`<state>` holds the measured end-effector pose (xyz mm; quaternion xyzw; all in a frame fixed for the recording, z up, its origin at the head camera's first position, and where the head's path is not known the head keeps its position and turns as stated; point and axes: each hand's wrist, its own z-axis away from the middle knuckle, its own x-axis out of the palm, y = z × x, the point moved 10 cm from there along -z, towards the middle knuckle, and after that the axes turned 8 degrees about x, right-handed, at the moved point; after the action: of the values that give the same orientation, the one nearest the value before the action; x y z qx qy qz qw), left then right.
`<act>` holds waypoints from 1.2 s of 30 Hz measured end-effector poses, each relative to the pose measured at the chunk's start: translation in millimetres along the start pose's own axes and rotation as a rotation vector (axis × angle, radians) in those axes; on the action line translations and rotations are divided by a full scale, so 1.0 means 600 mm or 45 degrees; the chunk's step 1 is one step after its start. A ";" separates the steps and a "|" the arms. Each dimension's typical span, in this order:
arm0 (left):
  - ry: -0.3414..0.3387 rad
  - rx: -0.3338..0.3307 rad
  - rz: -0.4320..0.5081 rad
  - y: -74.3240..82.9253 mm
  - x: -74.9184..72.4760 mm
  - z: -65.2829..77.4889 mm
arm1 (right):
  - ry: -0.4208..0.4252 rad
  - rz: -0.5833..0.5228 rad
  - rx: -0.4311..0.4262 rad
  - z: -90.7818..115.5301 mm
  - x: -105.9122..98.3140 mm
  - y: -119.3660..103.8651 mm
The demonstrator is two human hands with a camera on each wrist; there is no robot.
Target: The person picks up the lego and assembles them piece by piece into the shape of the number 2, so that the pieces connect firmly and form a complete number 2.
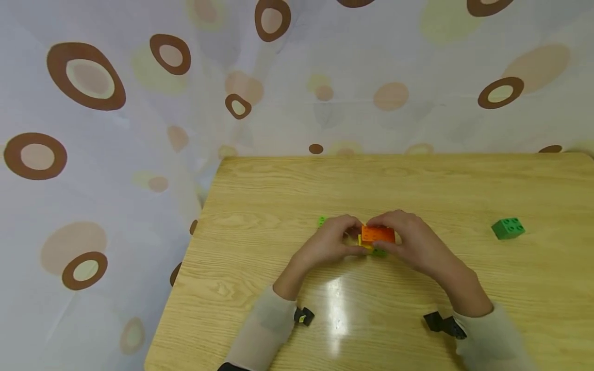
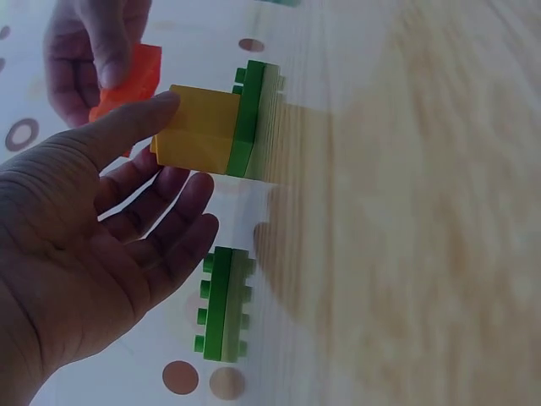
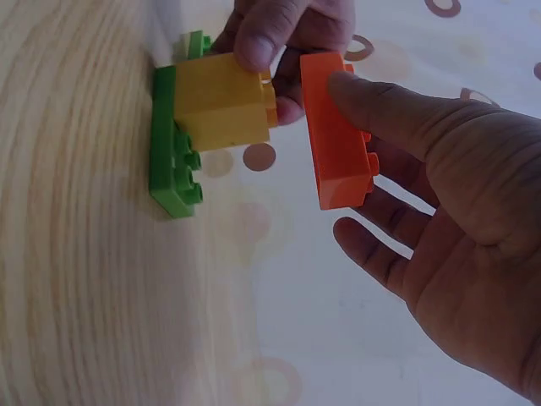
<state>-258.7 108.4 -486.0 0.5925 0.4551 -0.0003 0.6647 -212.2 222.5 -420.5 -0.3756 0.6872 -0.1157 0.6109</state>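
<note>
My right hand (image 1: 415,245) grips an orange brick (image 3: 325,139) between thumb and fingers, its studs facing up. Just below and to the left of that brick, a yellow brick (image 2: 201,131) stands on one end of a flat green brick (image 3: 165,148), which lies on the table. The right wrist view shows a gap between the orange brick and the yellow brick's studs. My left hand (image 1: 325,242) pinches the yellow brick, thumb on its near side. Another flat green brick (image 2: 218,304) lies apart, beyond my left hand and mostly hidden by it in the head view.
A darker green brick (image 1: 508,228) stands on the wooden table (image 1: 260,288), well to the right of my hands. A pale curtain (image 1: 325,62) with brown ring patterns hangs along the table's far edge and left side.
</note>
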 end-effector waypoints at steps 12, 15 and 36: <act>-0.023 0.014 -0.053 0.005 0.006 -0.003 | -0.055 0.037 0.025 0.002 0.018 0.006; -0.019 0.015 -0.059 0.005 0.005 -0.003 | -0.068 0.038 0.014 0.000 0.022 0.005; -0.011 0.088 -0.176 0.011 -0.001 -0.002 | -0.078 0.051 0.015 -0.004 0.028 -0.003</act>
<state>-256.1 111.1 -480.4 0.5824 0.4917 -0.0643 0.6442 -213.4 209.4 -431.6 -0.3613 0.6748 -0.0960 0.6363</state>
